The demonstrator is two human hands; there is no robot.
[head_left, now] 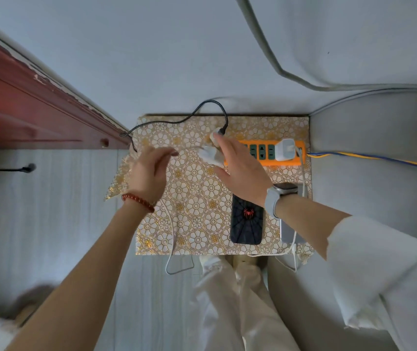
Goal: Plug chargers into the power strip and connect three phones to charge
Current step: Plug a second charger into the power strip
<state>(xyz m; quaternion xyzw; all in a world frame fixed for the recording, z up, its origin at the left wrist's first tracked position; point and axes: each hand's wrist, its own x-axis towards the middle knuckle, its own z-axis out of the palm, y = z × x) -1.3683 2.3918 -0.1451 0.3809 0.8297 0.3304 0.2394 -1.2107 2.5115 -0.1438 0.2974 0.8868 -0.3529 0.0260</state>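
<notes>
Pale walls frame the floral-covered table at centre frame, where I see my right hand, fingers spread, pinching white chargers beside the orange power strip for plugging, left hand open and empty, two phones lying just below.

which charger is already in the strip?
The white charger at the right end of the orange strip stands plugged in; the other two lie by the right hand.
</notes>
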